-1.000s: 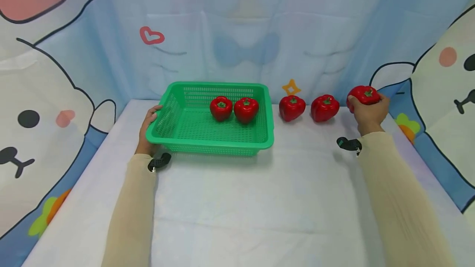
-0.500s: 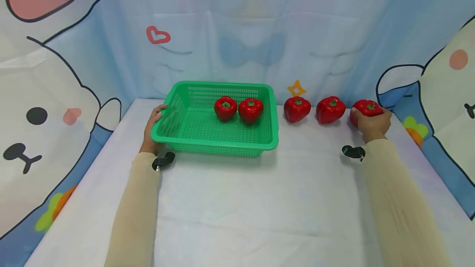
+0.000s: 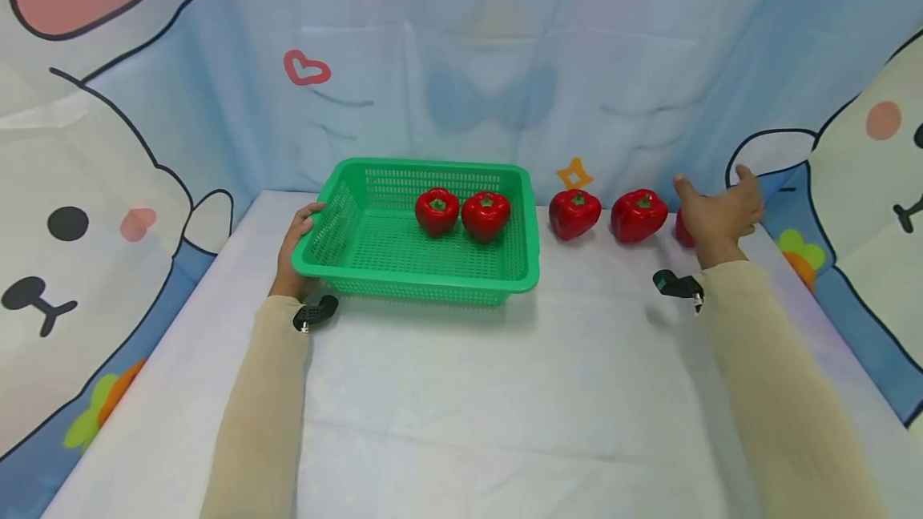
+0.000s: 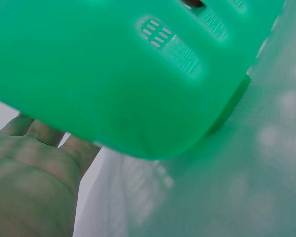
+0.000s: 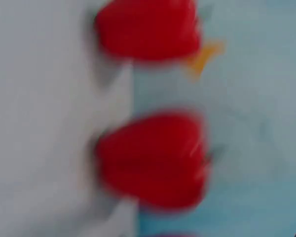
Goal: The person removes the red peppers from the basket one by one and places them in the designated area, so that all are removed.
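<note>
My left hand [image 3: 290,251] rests against the left side of a green plastic basket [image 3: 411,283], fingertips at its rim. In the left wrist view, the palm and fingers [image 4: 44,132] lie along the outside of the basket wall, which hides the fingertips. Inside the basket sit two red bell peppers, one [image 3: 437,212] beside the other [image 3: 486,217]. On the table to its right stand two more red bell peppers, one [image 3: 574,215] nearer the basket, one [image 3: 638,216] farther right. My right hand [image 3: 721,219], thumb and fingers spread, is over a third pepper [image 3: 683,231], mostly hidden behind it.
White cloth covers the table [image 3: 461,399]. A blue printed curtain [image 3: 476,62] rises directly behind the basket and the row of peppers, with cartoon animal panels at both sides. The right wrist view is blurred, showing peppers [image 5: 153,160] near the curtain.
The right hand has set the rightmost pepper down on the table, let go of it and opened its fingers above it. The left hand keeps its place at the basket.
</note>
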The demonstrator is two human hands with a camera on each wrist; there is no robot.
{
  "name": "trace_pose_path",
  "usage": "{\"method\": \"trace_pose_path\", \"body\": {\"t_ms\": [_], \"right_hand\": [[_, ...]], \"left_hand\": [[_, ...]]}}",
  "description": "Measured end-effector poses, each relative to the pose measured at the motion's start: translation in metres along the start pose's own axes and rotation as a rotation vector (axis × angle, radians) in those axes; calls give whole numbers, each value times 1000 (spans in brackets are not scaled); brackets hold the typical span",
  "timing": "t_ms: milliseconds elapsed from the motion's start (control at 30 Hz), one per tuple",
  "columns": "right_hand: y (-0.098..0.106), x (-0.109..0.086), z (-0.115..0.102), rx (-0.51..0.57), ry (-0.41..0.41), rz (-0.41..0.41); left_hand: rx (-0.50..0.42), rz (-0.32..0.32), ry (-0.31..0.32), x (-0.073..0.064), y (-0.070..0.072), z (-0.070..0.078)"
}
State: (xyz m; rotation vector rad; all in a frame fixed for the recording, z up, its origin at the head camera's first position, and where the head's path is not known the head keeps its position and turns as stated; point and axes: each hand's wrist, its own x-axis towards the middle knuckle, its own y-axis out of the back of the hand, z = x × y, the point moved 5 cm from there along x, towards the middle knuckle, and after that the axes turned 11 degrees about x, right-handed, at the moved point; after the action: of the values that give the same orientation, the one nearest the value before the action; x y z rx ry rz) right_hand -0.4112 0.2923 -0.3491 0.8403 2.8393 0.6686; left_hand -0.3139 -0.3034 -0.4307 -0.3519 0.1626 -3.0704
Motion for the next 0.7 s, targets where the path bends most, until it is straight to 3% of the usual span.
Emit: {"method": "trace_pose_path", "body": {"t_ms": [133,233,300,400,500,567,700], "right_hand": [[-24,-41,-51,30,266,-63],[-49,-80,-81,22,437,-233],[-67,-105,-94,-13,498,-374],[-95,-135,-101,-57,456,-602],[-116,-152,-104,-39,342,-748],[-127,-158,-106,-12,281,-801],[-146,-160,-112,13,236,-836]], "left_hand": [[-4,14,3,-1,2,1],[-2,27,7,-2,3,1],[-8,23,3,-2,2,1],[-20,12,-6,-1,1,0],[-37,-5,-9,1,0,-1],[-43,-11,-1,1,-1,-1],[-24,-13,7,1,0,0]]}}
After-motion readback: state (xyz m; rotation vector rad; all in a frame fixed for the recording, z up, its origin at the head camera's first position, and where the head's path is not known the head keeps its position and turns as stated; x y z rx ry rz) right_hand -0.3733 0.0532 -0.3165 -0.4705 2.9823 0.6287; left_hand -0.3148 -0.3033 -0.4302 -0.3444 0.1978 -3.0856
